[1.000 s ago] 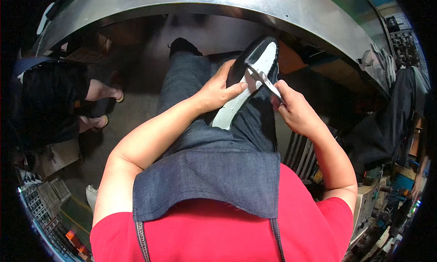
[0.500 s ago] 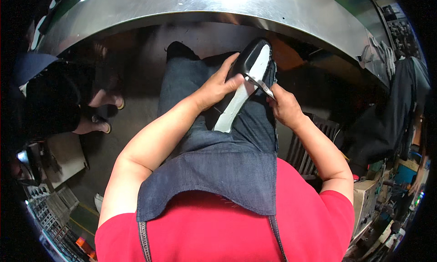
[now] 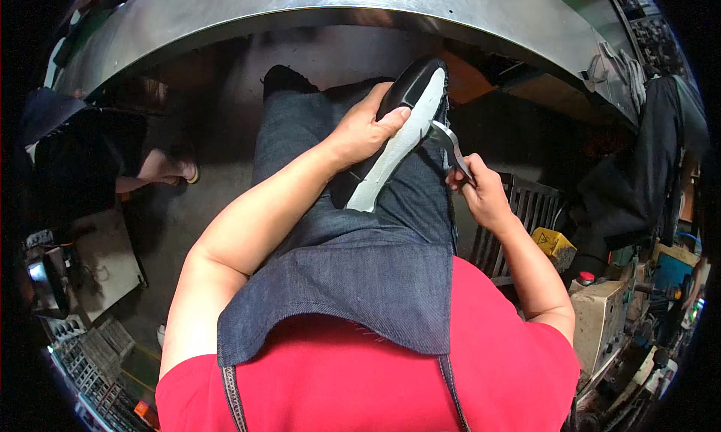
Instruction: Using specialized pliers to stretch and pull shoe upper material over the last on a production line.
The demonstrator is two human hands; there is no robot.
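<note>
A black shoe with a long white sole face lies tilted across my lap, toe pointing away and its white side up. My left hand is closed round its left side, thumb pressed on the white face. In my right hand is a curved silver metal hand tool, gripped by its lower end. Its bent tip is by the right edge of the shoe; whether they touch I cannot tell. A dark denim apron covers my lap beneath the shoe.
A metal counter curves across in front of me. A person's legs are at the left. On the right are a slatted dark rack, a yellow box, a beige machine and hanging dark cloth.
My right hand has moved slightly right and down, drawing the tool from across the white face to the shoe's right edge. My left thumb has slid a little up along the shoe.
</note>
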